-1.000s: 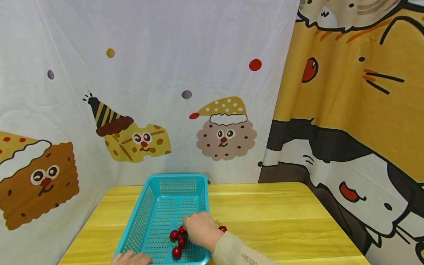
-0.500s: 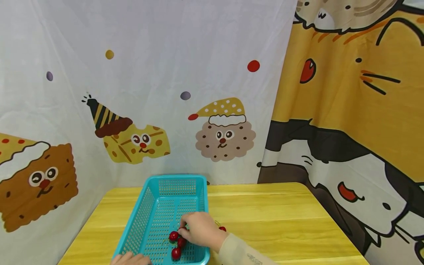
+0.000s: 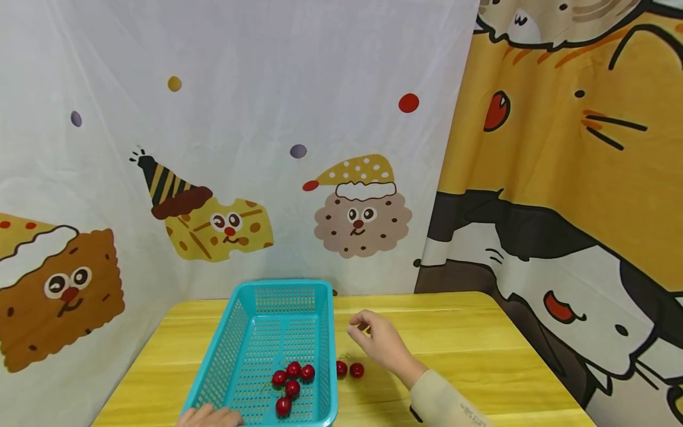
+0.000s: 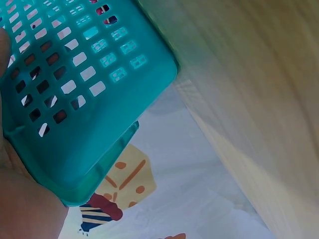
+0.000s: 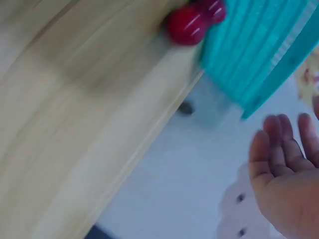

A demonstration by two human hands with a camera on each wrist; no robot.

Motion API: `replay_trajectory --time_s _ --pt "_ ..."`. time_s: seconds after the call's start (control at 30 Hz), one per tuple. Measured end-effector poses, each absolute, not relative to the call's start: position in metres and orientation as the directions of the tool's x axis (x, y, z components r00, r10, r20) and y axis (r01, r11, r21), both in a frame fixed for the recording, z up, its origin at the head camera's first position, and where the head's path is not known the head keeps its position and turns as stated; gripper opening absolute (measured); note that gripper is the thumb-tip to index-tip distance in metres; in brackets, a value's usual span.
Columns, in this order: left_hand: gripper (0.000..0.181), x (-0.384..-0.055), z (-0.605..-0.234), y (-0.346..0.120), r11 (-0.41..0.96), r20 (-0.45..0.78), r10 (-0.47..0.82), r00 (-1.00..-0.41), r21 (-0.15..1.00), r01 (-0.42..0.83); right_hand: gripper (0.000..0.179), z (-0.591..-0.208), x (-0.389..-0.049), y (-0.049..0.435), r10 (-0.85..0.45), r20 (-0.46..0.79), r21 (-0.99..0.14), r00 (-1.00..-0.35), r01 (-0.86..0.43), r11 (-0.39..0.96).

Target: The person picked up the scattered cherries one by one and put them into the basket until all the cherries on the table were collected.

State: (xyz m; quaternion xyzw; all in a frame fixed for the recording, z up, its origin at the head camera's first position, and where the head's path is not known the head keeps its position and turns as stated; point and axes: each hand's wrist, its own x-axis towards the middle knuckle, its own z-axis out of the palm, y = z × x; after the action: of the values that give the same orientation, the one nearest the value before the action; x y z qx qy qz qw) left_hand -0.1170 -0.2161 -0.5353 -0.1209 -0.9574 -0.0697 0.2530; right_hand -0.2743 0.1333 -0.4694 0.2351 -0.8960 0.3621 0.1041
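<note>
1. The right hand (image 3: 381,343) is raised right of centre, fingers loosely bent and tips turned left.
2. Its thumb (image 3: 356,336) stands off on the near side, leaving a gap to the fingertips.
3. Behind it, the bare wrist (image 3: 412,370) slants to the near right into a pale beige sleeve (image 3: 443,396) with dark lettering.
4. The left hand (image 3: 210,417) is at the near left, well apart from the right, gripping with its fingers side by side; its forearm is out of the head view.
</note>
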Motion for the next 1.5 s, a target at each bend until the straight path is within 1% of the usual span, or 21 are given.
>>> replay_trajectory --time_s 0.1,0.2,0.27,0.37,0.43,0.47,0.7,0.93,1.0,1.1,1.5 --pt "0.032 -0.117 -0.534 -0.218 0.958 0.522 0.204 -0.828 0.069 0.279 0.011 -0.477 -0.281 0.156 -0.336 0.304 -0.582 -0.891 -0.453 0.675" --pt "0.032 -0.117 -0.532 -0.219 0.955 0.55 0.213 -0.808 0.059 0.292 0.009 -0.488 -0.283 0.169 -0.38 0.244 -0.554 -0.892 -0.45 0.701" --pt "0.031 -0.118 -0.531 -0.218 0.951 0.584 0.22 -0.781 0.05 0.305 0.012 -0.495 -0.281 0.172 -0.42 0.206 -0.534 -0.884 -0.461 0.709" --pt "0.029 -0.119 -0.529 -0.217 0.942 0.646 0.236 -0.726 0.031 0.334 0.016 -0.5 -0.274 0.17 -0.467 0.175 -0.502 -0.866 -0.487 0.715" --pt "0.029 -0.12 -0.529 -0.217 0.937 0.682 0.242 -0.691 0.021 0.349 0.019 -0.502 -0.27 0.166 -0.481 0.18 -0.479 -0.858 -0.504 0.719" --pt "0.029 -0.121 -0.529 -0.217 0.935 0.69 0.244 -0.682 0.019 0.353 0.02 -0.502 -0.268 0.164 -0.483 0.188 -0.469 -0.855 -0.51 0.721" --pt "0.029 -0.121 -0.532 -0.217 0.935 0.678 0.246 -0.693 0.023 0.353 0.027 -0.506 -0.258 0.15 -0.446 0.185 -0.408 -0.876 -0.481 0.776" --pt "0.027 -0.122 -0.534 -0.215 0.935 0.734 0.257 -0.629 -0.024 0.355 0.026 -0.511 -0.256 0.143 -0.44 0.208 -0.335 -0.874 -0.486 0.807" --pt "0.027 -0.122 -0.534 -0.215 0.934 0.738 0.252 -0.626 -0.018 0.356 0.025 -0.512 -0.255 0.141 -0.446 0.224 -0.325 -0.867 -0.498 0.804" --pt "0.028 -0.122 -0.533 -0.215 0.936 0.731 0.249 -0.636 -0.013 0.351 0.024 -0.512 -0.254 0.14 -0.456 0.24 -0.314 -0.857 -0.513 0.799" --pt "0.036 -0.117 -0.534 -0.212 0.949 0.672 0.217 -0.708 0.024 0.314 0.024 -0.517 -0.253 0.139 -0.461 0.235 -0.318 -0.856 -0.515 0.796"
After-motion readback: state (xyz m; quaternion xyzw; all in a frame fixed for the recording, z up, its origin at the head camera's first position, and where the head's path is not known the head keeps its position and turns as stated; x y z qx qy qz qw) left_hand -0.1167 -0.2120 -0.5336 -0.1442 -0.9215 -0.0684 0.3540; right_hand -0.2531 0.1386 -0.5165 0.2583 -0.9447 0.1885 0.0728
